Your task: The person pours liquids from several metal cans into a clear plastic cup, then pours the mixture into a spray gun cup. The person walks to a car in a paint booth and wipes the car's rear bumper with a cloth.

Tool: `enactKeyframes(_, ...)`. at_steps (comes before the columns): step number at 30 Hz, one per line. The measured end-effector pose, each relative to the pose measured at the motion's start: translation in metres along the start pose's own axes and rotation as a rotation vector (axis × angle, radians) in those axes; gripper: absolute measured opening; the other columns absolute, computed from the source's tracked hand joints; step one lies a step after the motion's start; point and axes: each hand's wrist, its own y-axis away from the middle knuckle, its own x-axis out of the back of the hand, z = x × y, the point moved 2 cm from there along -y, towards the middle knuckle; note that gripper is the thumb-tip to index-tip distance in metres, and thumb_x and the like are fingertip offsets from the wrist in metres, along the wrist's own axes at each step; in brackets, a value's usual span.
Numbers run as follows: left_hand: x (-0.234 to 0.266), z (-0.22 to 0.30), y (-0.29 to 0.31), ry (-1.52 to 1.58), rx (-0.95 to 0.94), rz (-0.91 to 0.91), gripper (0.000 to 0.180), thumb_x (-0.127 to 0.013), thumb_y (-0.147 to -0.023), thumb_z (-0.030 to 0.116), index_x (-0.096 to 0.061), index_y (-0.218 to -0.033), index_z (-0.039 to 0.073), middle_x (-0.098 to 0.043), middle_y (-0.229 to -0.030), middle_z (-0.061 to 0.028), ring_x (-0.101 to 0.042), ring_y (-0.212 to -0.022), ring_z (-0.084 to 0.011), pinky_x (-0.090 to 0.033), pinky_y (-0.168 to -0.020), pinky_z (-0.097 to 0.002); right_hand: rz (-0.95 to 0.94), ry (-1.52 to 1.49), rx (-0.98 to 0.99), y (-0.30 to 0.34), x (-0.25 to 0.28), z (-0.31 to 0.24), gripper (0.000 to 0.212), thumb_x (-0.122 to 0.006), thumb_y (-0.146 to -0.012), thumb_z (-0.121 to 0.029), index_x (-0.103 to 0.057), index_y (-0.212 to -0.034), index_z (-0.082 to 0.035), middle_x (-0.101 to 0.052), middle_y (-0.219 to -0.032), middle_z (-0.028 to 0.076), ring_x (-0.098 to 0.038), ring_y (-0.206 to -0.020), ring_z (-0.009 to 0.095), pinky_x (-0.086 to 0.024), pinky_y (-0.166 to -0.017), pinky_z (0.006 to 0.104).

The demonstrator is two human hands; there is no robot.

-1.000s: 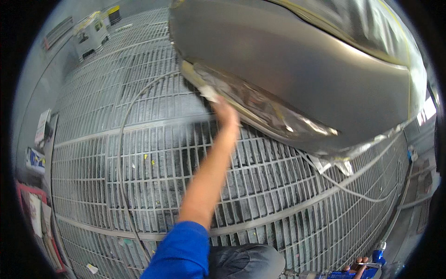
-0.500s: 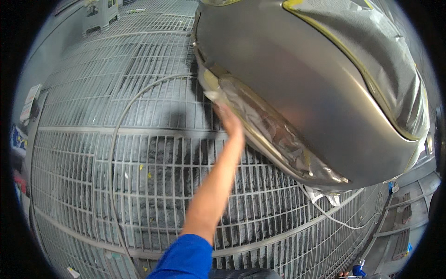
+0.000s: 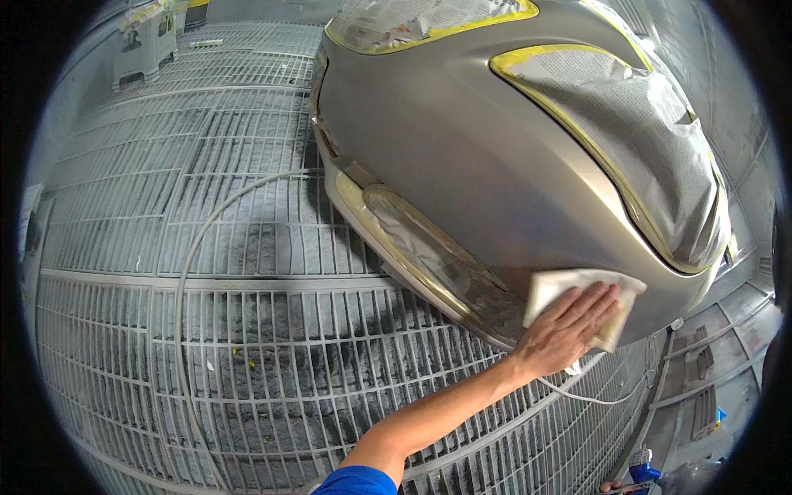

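My left hand [image 3: 568, 330] lies with fingers extended over a folded whitish cloth [image 3: 540, 289], pressing it against the lower corner of a grey-brown car bumper [image 3: 462, 165]. Clear plastic film and yellowish tape cover the bumper's long recess [image 3: 429, 239]. At the bottom edge, only a few fingertips of my right hand [image 3: 609, 487] show, closed at a blue spray gun [image 3: 643, 470] with a metal top. A clear, cup-like part [image 3: 693, 477] is beside the gun. Most of the right hand is cut off by the frame.
Printed paper edged with yellow tape [image 3: 610, 115] masks the headlight area, and more covers the top. A grey hose [image 3: 186, 330] curves across the metal floor grating [image 3: 107, 305]. A grey step stool [image 3: 144, 49] stands far left. Metal framing [image 3: 701, 363] is at right.
My left hand has swept from the bumper's left lower edge to its right lower corner, with the cloth. The view has shifted, showing more of the masked top.
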Motion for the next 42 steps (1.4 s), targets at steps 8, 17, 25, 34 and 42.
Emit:
enactKeyframes(8,0.107,-0.236,-0.105,0.165,0.444,0.337,0.058,-0.046,-0.103,0.029,-0.039,-0.151,-0.002,-0.035,-0.158,-0.0249,-0.024,-0.15,-0.0423,-0.015,-0.124,-0.0511,0.051,-0.042,0.016,0.014,0.0,-0.004,0.025,-0.064,-0.099,-0.017,-0.065,-0.117,0.0,-0.072,-0.099,0.013,-0.066,-0.075,0.019,-0.053,-0.058,0.0297)
enactKeyframes(17,0.095,-0.199,-0.264,0.028,-0.2,-0.038,0.061,-0.026,-0.108,0.044,-0.03,-0.159,0.009,-0.034,-0.163,-0.0128,-0.021,-0.155,-0.0273,-0.009,-0.128,-0.0466,0.097,-0.071,-0.053,0.012,-0.012,0.002,0.025,-0.065,-0.098,-0.016,-0.066,-0.118,-0.001,-0.072,-0.1,0.012,-0.069,-0.085,0.02,-0.054,-0.066,0.0307)
enactKeyframes(25,0.126,-0.239,-0.23,0.008,-0.235,-0.155,0.054,-0.031,-0.108,0.037,-0.042,-0.154,0.01,-0.041,-0.16,-0.0107,-0.024,-0.154,-0.0266,-0.012,-0.128,-0.0457,0.092,-0.159,-0.128,0.015,-0.005,0.016,0.029,-0.061,-0.101,-0.02,-0.064,-0.122,0.0,-0.071,-0.101,0.012,-0.067,-0.082,0.021,-0.054,-0.06,0.0327)
enactKeyframes(34,0.096,-0.183,-0.34,-0.044,-0.291,-0.417,0.058,-0.032,-0.108,0.043,-0.056,-0.142,0.003,-0.039,-0.159,-0.0204,-0.028,-0.152,-0.0299,-0.013,-0.127,-0.043,0.058,-0.27,-0.158,0.013,-0.005,0.016,0.028,-0.062,-0.1,-0.018,-0.062,-0.124,-0.003,-0.069,-0.109,0.011,-0.067,-0.093,0.022,-0.056,-0.063,0.0347)
enactKeyframes(42,0.12,-0.235,-0.23,0.032,-0.183,-0.074,0.056,-0.03,-0.108,0.037,-0.038,-0.156,0.01,-0.042,-0.159,-0.0087,-0.027,-0.153,-0.0272,-0.013,-0.127,-0.0481,-0.027,-0.254,-0.188,0.018,-0.01,0.02,0.024,-0.059,-0.102,-0.018,-0.062,-0.124,-0.011,-0.067,-0.113,0.01,-0.065,-0.094,0.022,-0.056,-0.064,0.0348)
